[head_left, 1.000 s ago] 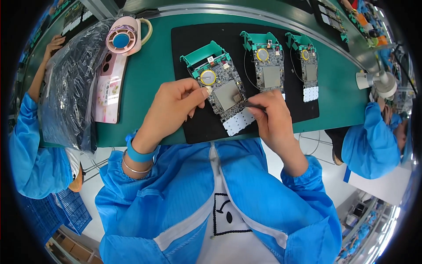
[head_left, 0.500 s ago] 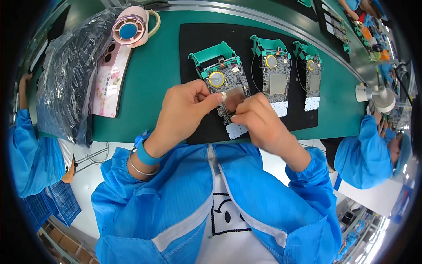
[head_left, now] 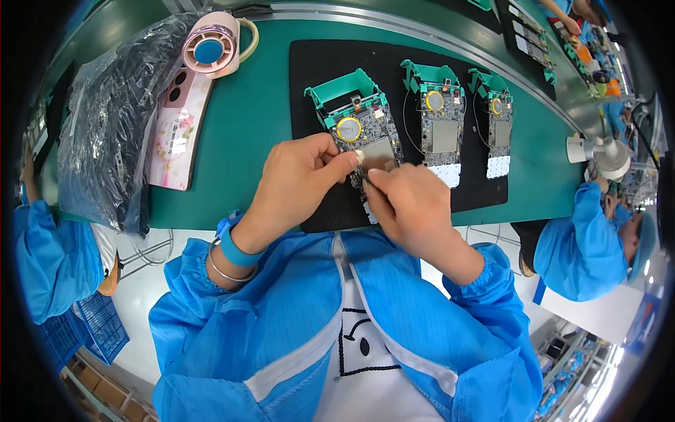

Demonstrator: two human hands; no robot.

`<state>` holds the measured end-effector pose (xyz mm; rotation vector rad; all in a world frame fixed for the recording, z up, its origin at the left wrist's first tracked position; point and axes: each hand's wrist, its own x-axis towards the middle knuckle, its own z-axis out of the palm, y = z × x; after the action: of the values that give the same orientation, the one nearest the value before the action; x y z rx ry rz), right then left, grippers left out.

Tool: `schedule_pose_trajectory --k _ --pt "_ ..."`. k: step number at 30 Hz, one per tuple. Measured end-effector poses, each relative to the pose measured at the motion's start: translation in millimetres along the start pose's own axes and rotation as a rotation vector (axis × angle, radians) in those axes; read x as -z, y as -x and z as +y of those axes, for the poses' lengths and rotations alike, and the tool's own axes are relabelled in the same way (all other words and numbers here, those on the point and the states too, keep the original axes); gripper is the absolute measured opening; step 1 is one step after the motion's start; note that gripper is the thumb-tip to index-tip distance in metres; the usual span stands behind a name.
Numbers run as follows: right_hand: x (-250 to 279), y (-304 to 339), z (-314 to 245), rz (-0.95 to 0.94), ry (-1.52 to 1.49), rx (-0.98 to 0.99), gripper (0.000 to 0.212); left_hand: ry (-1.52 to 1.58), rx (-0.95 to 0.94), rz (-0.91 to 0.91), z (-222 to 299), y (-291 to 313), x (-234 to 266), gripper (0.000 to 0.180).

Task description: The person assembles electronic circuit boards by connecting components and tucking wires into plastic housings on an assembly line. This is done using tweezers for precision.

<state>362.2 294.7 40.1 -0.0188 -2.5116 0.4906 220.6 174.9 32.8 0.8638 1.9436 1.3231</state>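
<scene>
Black mat (head_left: 485, 188), leftmost circuit board (head_left: 380, 150): long axis away-left, green bracket (head_left: 343, 87) farthest.

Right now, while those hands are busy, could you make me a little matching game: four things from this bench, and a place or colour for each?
Things:
1. Circuit board by the left hand
2. Wristband
3. Fan
4. Mat

Places and colours:
A. Pink, with a blue centre
B. Leftmost in a row of three
C. Plain black
D. Around the left wrist

Right pairs: 1-B, 2-D, 3-A, 4-C
</scene>
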Motion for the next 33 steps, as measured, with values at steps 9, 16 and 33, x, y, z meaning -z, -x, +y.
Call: schedule_pose_trajectory --k 9,16,33 --pt "-10.5 5.0 4.3 0.127 -0.159 -0.010 0.025 0.006 0.025 -0.031 0.7 -1.4 0.7 0.027" --pt "-4.8 16.4 -3.1 0.021 -0.112 -0.023 0.026 0.012 0.073 -0.063 -0.2 -0.7 1.4 0.023" --pt "18.3 32.3 65.5 0.371 -0.556 -0.846 0.015 -0.139 0.003 -0.183 16.3 -12.7 35.9 0.022"
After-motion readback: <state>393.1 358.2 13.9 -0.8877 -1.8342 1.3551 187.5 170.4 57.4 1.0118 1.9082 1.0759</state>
